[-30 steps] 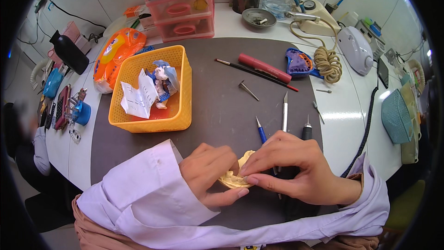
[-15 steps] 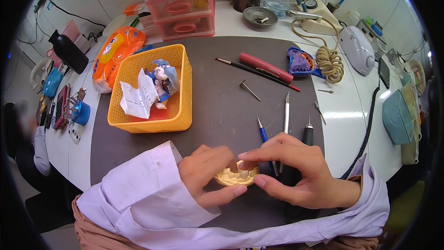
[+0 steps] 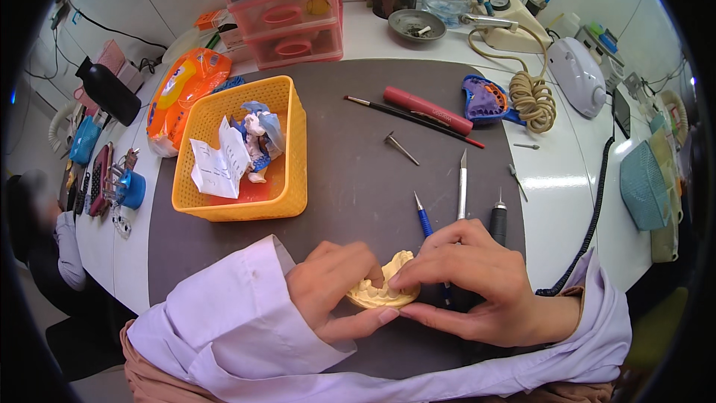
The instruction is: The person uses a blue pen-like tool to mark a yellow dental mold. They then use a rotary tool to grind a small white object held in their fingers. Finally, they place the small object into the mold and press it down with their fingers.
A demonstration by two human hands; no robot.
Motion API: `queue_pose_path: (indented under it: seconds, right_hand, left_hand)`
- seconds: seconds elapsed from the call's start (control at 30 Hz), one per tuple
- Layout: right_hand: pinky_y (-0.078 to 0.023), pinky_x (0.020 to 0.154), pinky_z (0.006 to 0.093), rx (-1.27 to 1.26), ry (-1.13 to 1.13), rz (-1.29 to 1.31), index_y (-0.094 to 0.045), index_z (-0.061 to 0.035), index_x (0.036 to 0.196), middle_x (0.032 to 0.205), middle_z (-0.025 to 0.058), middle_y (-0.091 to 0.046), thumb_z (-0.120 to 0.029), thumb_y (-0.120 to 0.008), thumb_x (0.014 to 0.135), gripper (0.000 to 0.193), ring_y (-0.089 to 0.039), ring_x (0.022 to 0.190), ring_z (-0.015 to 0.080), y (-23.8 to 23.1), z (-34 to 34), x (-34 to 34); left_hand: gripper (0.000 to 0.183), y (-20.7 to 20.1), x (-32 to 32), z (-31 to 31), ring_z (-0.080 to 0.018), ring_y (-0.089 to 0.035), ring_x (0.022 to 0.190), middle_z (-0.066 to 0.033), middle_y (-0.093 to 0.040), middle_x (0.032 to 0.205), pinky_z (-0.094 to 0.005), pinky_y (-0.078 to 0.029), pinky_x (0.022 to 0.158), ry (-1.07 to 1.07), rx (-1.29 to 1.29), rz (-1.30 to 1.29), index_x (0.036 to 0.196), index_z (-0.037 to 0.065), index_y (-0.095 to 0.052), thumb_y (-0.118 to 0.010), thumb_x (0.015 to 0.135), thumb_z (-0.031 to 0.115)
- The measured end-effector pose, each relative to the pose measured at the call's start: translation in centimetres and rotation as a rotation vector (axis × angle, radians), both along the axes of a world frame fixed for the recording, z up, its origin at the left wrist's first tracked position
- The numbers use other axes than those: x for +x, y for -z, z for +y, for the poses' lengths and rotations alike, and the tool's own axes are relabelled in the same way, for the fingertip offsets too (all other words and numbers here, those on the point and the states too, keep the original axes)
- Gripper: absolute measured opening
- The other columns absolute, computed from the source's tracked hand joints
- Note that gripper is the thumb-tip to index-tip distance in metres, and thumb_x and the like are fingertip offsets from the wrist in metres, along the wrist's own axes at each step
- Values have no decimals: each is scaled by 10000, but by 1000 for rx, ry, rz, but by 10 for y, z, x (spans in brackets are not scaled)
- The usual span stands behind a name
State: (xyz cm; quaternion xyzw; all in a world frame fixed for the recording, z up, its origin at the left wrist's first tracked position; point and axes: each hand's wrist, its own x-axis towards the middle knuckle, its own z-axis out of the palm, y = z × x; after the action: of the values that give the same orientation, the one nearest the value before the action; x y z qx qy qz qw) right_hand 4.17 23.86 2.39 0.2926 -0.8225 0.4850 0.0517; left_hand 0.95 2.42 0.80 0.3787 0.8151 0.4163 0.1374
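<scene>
A pale yellow dental cast point(image 3: 373, 297) with a row of moulded teeth is held tilted between my hands, above the near part of the dark mat. My left hand point(image 3: 332, 287) is closed on its left side, thumb along the lower edge and fingertips behind the teeth. From the right, my right hand point(image 3: 481, 283) pinches the cast, its thumb at the base and bent forefinger against the teeth. Those fingers cover part of the tooth row. Just beyond the right hand lie a blue pencil-like tool point(image 3: 424, 218), a craft knife point(image 3: 462, 186) and a black-handled pointed tool point(image 3: 498, 220).
A yellow basket point(image 3: 298, 157) with paper and crumpled scraps stands left on the mat point(image 3: 350, 179). Farther back lie a brush point(image 3: 410, 121), a red cylinder point(image 3: 429, 110) and a blue impression tray point(image 3: 485, 98) with purple material. Pink drawers point(image 3: 287, 15) stand behind; another person's sleeve point(image 3: 68, 250) shows far left.
My right finger and thumb, spread around the cast's right side before, have come down and pinched it. The cast has tilted, showing more of its far arch. The view has shifted slightly.
</scene>
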Motion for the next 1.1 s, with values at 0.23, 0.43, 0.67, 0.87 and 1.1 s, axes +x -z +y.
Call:
queue_pose_path:
  seconds: [0.23, 0.43, 0.67, 0.87, 1.1]
  right_hand:
    - [-372, 753, 297, 18, 14, -44, -643, -94, 952, 855, -17, -624, -55, -732, 670, 298, -565, 816, 171, -3, 0, 1]
    - [-349, 717, 275, 3, 26, -56, -675, -116, 872, 776, -45, -631, -54, -735, 668, 222, -555, 752, 152, -4, 2, -1]
    - [-339, 708, 274, 1, 67, -46, -671, -118, 824, 760, -57, -624, -50, -739, 653, 196, -530, 715, 148, -3, 1, 0]
    - [-340, 703, 277, 88, -17, 47, -659, -122, 859, 770, -56, -615, -48, -738, 650, 235, -536, 723, 142, -3, 4, -2]
    - [-388, 701, 276, -55, -46, -21, -643, -77, 996, 852, -4, -633, -87, -752, 670, 344, -560, 737, 165, -3, 2, -4]
  left_hand:
    - [323, -3, 4, 4, -278, -511, 656, -96, -508, 753, -330, -401, 625, -67, -10, 142, 828, 44, -539, -728, 683, 262]
    - [327, -1, 6, 4, -266, -507, 629, -93, -502, 736, -331, -377, 588, -61, 20, 207, 814, 43, -536, -750, 652, 230]
    - [336, -1, 8, 5, -263, -505, 611, -87, -493, 717, -331, -384, 594, -61, 28, 231, 802, 40, -534, -760, 632, 220]
    - [331, 2, 9, 6, -261, -515, 622, -86, -499, 718, -328, -393, 602, -56, 37, 252, 792, 37, -534, -760, 633, 220]
    - [304, -1, 8, 1, -267, -533, 672, -92, -516, 768, -322, -422, 646, -23, 106, -32, 844, 35, -540, -711, 720, 254]
